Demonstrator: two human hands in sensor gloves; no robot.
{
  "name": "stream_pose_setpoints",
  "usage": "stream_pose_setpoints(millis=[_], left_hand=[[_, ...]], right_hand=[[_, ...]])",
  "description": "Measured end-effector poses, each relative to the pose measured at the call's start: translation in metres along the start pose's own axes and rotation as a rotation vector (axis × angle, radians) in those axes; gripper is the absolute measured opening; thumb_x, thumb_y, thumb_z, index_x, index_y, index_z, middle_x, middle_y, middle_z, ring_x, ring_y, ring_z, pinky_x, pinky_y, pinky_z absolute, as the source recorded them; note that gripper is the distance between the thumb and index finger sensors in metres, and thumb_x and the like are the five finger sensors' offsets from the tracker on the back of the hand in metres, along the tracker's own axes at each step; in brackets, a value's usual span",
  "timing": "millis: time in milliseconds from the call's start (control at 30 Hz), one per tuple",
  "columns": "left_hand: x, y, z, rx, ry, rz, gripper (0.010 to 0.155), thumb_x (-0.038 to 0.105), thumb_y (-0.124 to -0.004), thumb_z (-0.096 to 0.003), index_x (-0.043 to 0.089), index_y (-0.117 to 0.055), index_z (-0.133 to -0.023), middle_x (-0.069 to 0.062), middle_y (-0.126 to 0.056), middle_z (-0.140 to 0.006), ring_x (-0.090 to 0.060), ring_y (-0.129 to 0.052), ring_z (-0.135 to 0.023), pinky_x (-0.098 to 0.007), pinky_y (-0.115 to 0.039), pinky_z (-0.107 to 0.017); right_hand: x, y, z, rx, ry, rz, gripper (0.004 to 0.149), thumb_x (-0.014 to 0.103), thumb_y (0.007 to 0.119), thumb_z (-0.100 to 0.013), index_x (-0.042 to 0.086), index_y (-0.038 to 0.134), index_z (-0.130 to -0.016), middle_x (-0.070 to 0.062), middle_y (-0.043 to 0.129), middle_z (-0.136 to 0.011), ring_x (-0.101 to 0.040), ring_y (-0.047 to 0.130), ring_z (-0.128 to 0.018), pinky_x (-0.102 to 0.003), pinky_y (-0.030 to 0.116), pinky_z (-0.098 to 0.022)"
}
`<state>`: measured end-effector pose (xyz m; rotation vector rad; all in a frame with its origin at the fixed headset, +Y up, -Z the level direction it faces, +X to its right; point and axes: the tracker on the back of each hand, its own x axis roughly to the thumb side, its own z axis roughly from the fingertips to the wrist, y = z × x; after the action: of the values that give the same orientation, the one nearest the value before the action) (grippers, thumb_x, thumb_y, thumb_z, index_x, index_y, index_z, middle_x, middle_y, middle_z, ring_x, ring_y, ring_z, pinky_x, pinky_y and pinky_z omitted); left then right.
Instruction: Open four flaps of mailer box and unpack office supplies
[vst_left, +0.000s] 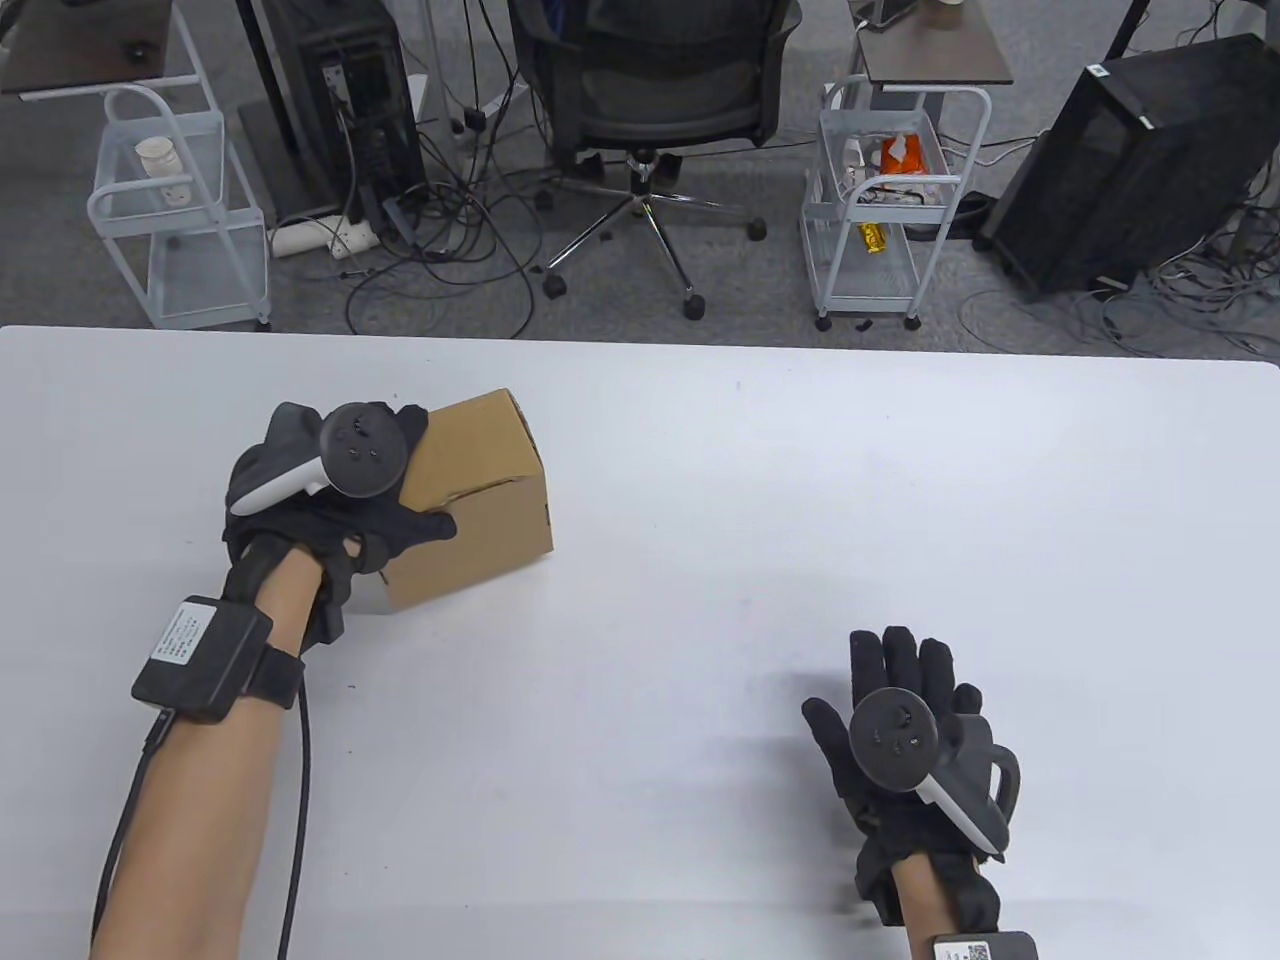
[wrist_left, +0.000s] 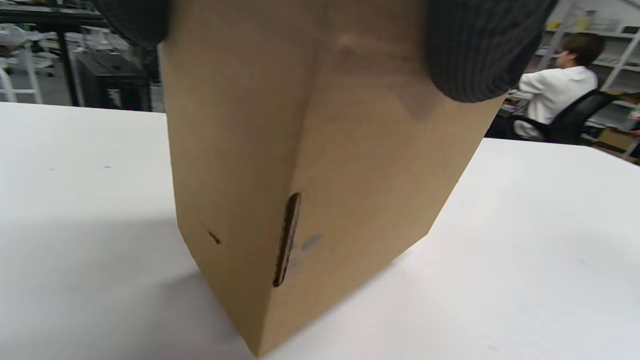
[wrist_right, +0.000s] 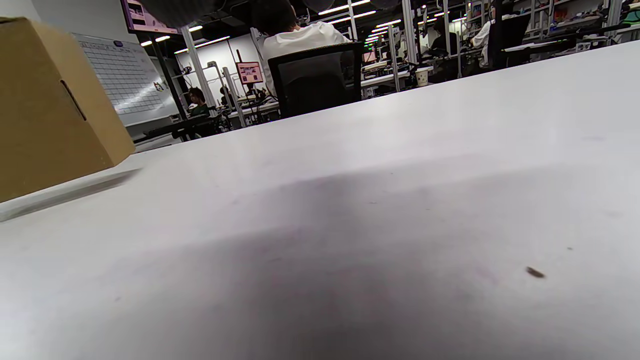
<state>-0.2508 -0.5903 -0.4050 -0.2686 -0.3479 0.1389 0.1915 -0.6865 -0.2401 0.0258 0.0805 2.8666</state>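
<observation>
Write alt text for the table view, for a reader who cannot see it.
A gloved left hand grips a closed brown mailer box on the left of a white table. The gloved right hand rests open, fingers straight, near the table's front right, apart from the box. Beyond the table stand an office chair, wire carts and computer towers.

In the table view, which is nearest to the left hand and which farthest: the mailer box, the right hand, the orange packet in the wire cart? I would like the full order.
Measured from the left hand:
1. mailer box, gripped by that hand, at the table's left.
2. right hand, lying flat on the table, lower right.
3. orange packet, in the wire cart on the floor beyond the table, upper right.
</observation>
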Motion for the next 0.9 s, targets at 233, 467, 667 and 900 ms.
stream_pose_setpoints(millis=[233, 467, 667, 900], left_hand=[[0.063, -0.015, 0.019, -0.016, -0.144, 0.007, 0.107, 0.063, -0.081, -0.0498, 0.011, -0.014, -0.115, -0.030, -0.019, -0.124, -0.064, -0.032, -0.113, -0.074, -0.058, -0.076], [0.114, -0.028, 0.039, -0.045, -0.229, -0.077, 0.107, 0.063, -0.080, -0.0497, 0.011, -0.014, -0.115, -0.030, -0.019, -0.124, -0.063, -0.032, -0.113, -0.074, -0.058, -0.077], [0.141, -0.041, 0.050, -0.076, -0.269, -0.078, 0.107, 0.063, -0.081, -0.0500, 0.011, -0.014, -0.115, -0.030, -0.018, -0.124, -0.063, -0.032, -0.113, -0.074, -0.058, -0.077], [0.160, -0.058, 0.058, -0.111, -0.310, -0.086, 0.107, 0.063, -0.081, -0.0501, 0.011, -0.014, -0.115, -0.030, -0.018, -0.124, -0.063, -0.031, -0.113, -0.074, -0.057, -0.077]], right_hand=[[0.001, 0.003, 0.000, 0.034, -0.021, -0.016, 0.077, 0.053, 0.052, -0.060, 0.006, 0.027, -0.117, -0.029, 0.021, -0.124, -0.060, 0.013, -0.104, -0.079, 0.023, -0.068], [0.003, 0.004, -0.001, 0.046, -0.050, -0.024, 0.078, 0.053, 0.052, -0.060, 0.006, 0.027, -0.117, -0.029, 0.021, -0.124, -0.060, 0.013, -0.104, -0.079, 0.023, -0.068], [0.005, 0.005, -0.001, 0.056, -0.066, -0.027, 0.078, 0.053, 0.052, -0.060, 0.006, 0.027, -0.117, -0.029, 0.022, -0.124, -0.060, 0.013, -0.104, -0.079, 0.023, -0.067], [0.008, 0.007, -0.001, 0.062, -0.081, -0.032, 0.078, 0.053, 0.052, -0.060, 0.006, 0.027, -0.117, -0.029, 0.022, -0.124, -0.060, 0.013, -0.104, -0.079, 0.023, -0.068]])
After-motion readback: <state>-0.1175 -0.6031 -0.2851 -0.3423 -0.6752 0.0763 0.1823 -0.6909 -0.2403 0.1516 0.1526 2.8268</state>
